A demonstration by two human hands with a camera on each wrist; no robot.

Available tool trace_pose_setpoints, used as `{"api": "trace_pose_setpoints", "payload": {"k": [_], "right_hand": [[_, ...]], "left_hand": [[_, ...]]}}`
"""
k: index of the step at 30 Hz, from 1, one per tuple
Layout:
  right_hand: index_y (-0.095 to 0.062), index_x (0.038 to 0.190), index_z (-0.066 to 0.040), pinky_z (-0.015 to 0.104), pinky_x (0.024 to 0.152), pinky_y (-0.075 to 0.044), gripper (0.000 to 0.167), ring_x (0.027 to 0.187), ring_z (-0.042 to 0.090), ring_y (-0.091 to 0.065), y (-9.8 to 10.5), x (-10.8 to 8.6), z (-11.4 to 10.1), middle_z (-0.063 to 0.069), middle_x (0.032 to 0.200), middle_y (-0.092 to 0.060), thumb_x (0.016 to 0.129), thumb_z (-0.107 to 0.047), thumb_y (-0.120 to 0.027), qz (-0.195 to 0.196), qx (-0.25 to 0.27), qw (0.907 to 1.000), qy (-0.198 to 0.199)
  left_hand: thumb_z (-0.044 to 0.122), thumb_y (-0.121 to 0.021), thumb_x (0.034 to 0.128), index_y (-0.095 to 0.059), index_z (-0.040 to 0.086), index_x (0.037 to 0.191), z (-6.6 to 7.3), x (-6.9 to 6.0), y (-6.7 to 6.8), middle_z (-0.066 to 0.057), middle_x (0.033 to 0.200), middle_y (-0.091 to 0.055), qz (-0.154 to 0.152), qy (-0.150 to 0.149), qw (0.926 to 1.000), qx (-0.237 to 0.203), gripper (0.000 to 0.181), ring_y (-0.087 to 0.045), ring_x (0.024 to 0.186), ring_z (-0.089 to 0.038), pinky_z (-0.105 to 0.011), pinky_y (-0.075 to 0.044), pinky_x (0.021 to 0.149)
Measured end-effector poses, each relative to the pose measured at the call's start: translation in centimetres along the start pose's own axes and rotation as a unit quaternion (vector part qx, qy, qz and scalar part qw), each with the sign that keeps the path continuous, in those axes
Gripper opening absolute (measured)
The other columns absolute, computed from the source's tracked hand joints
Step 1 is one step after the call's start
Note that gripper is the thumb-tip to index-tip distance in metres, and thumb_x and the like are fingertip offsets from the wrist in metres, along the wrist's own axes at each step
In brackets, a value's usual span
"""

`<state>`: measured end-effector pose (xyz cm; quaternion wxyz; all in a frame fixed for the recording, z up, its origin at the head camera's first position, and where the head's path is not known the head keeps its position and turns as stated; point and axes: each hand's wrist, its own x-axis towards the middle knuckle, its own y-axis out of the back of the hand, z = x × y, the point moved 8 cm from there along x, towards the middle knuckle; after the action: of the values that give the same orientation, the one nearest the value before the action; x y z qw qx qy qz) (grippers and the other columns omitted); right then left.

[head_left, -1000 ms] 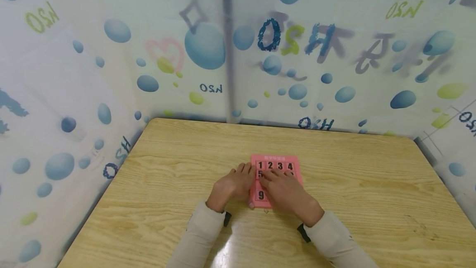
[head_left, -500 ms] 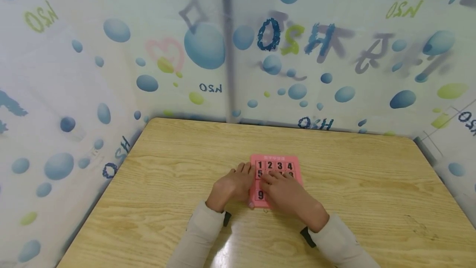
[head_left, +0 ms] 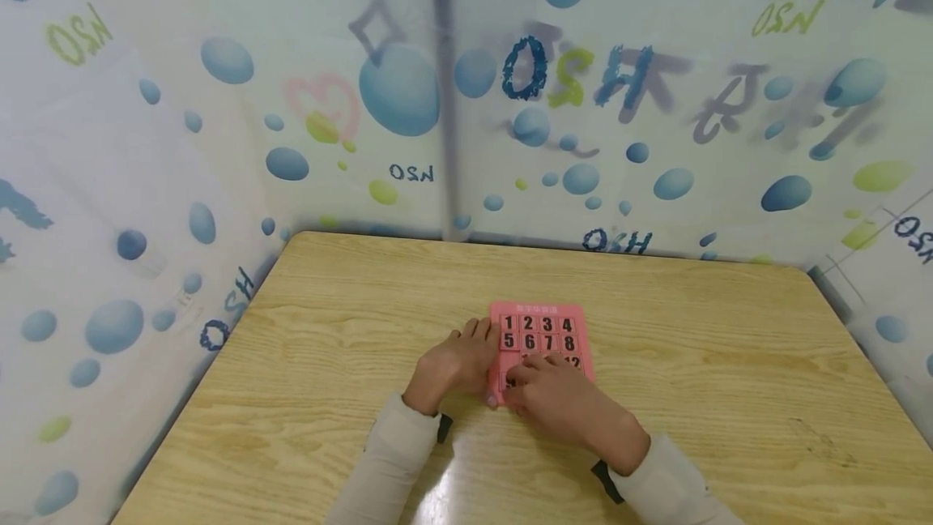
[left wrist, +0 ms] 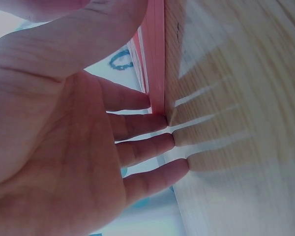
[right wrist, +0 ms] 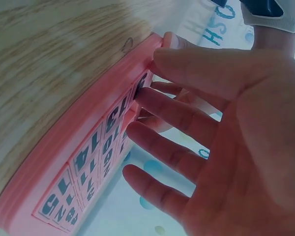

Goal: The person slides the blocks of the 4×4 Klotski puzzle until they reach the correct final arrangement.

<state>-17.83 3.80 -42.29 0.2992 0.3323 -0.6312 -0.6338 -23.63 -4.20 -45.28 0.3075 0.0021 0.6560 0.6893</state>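
A pink number sliding puzzle [head_left: 538, 309] lies flat on the table. Its top two rows read 1 to 8 in the head view. My left hand [head_left: 459, 363] rests along the puzzle's left side, fingers extended and their tips on the tabletop, with the thumb at the near left corner. Over the puzzle's near half is my right hand [head_left: 564, 399], its index fingertip on the number 9 tile [head_left: 509, 382]. The right fingers are spread and gently bent in the right wrist view. A gap in the tiles shows above the 9; the right hand hides much of the lower rows.
The wood-grain table [head_left: 350, 306] extends around the puzzle on all sides. Behind it and at both sides stand pale curtains [head_left: 328, 168] printed with blue and green drops. A dark strap [head_left: 607, 480] shows at my right wrist.
My right hand has slid toward me over the puzzle, uncovering the 6, 7 and 8 and part of the third row. The left hand stays in place.
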Motion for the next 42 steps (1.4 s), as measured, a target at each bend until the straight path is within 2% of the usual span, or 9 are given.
{"api": "trace_pose_setpoints", "payload": {"k": [4, 10, 18, 29, 35, 42], "right_hand": [[-0.076, 0.109, -0.026, 0.049, 0.097, -0.051, 0.017, 0.117, 0.025, -0.060, 0.1, -0.2, -0.2, -0.001, 0.119, -0.069, 0.097, -0.026, -0.064, 0.010, -0.002, 0.9999, 0.006], [-0.075, 0.115, -0.025, 0.047, 0.098, -0.051, 0.020, 0.115, 0.024, -0.061, 0.2, -0.4, -0.2, -0.002, 0.121, -0.068, 0.099, -0.027, -0.062, 0.025, -0.003, 0.9997, 0.006], [-0.071, 0.122, -0.021, 0.051, 0.100, -0.050, 0.027, 0.122, 0.025, -0.058, -0.7, -0.4, 0.7, -0.001, 0.130, -0.064, 0.100, -0.030, -0.059, 0.008, 0.016, 0.9996, -0.020], [-0.067, 0.130, -0.022, 0.057, 0.103, -0.046, 0.032, 0.132, 0.031, -0.052, -1.2, 0.0, 1.7, 0.002, 0.142, -0.057, 0.100, -0.027, -0.059, -0.017, 0.032, 0.9980, -0.052], [-0.067, 0.131, -0.021, 0.059, 0.104, -0.045, 0.032, 0.133, 0.032, -0.050, -1.2, 0.2, 2.0, 0.003, 0.144, -0.056, 0.100, -0.023, -0.059, -0.021, 0.034, 0.9975, -0.058], [-0.068, 0.129, -0.021, 0.058, 0.103, -0.046, 0.031, 0.132, 0.032, -0.051, -1.0, 0.3, 2.2, 0.003, 0.143, -0.057, 0.100, -0.025, -0.059, -0.017, 0.035, 0.9976, -0.057]], "left_hand": [[0.053, -0.082, 0.0728, -0.022, 0.003, 0.157, 0.0, 0.0, 0.0, -0.014, 0.162, -0.025, -0.004, 0.001, 1.0000, -0.003, 0.115, -0.026, 0.148, -0.029, -0.048, -0.034, 0.117], [0.053, -0.081, 0.0734, -0.022, 0.003, 0.157, 0.0, 0.0, 0.0, -0.014, 0.162, -0.025, -0.004, 0.001, 1.0000, -0.003, 0.114, -0.026, 0.148, -0.029, -0.048, -0.034, 0.117], [0.053, -0.082, 0.0717, -0.024, 0.002, 0.156, 0.1, -0.1, 0.1, -0.014, 0.161, -0.027, 0.003, -0.003, 1.0000, 0.000, 0.115, -0.027, 0.148, -0.030, -0.048, -0.035, 0.116], [0.052, -0.083, 0.0723, -0.022, 0.003, 0.157, 0.0, -0.1, 0.0, -0.014, 0.162, -0.024, 0.002, -0.001, 0.9999, -0.011, 0.115, -0.025, 0.149, -0.029, -0.047, -0.033, 0.117], [0.051, -0.084, 0.0719, -0.023, 0.002, 0.157, 0.0, -0.1, 0.0, -0.014, 0.161, -0.026, 0.004, -0.002, 0.9999, -0.014, 0.115, -0.026, 0.148, -0.029, -0.047, -0.034, 0.117], [0.050, -0.084, 0.0723, -0.023, 0.002, 0.157, -0.1, -0.1, 0.0, -0.014, 0.161, -0.026, 0.004, -0.003, 0.9999, -0.015, 0.114, -0.026, 0.149, -0.029, -0.047, -0.034, 0.117]]}}
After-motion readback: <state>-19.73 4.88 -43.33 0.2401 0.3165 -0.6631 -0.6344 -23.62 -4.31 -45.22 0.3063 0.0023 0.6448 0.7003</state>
